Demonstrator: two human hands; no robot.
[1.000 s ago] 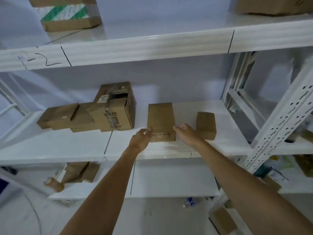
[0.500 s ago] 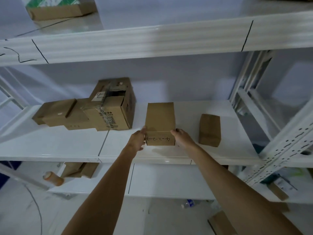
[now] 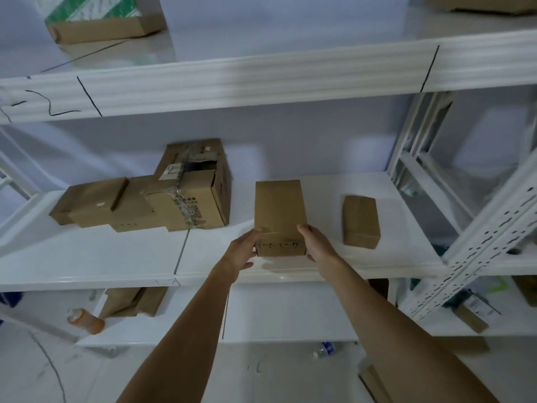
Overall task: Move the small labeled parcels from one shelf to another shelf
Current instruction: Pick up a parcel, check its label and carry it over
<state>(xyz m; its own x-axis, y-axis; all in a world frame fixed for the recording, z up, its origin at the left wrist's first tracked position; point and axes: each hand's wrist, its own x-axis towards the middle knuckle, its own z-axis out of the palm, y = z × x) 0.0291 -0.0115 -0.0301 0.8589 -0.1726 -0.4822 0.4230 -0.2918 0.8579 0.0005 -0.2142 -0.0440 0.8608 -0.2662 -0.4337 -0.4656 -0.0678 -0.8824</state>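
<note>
Holding the box [image 3: 280,212] from both sides — the left hand [image 3: 242,251] and right hand [image 3: 318,247] press its near end. It sits on the middle shelf [image 3: 116,257], near a smaller box [image 3: 361,221].

Two bare forearms enter from the bottom edge, long and slender, narrowing toward the wrists. No sleeve covers either as far as the frame shows. The left hand [image 3: 242,253] and right hand [image 3: 318,247] are ungloved, with no ring, watch or band visible on fingers or wrists.
</note>
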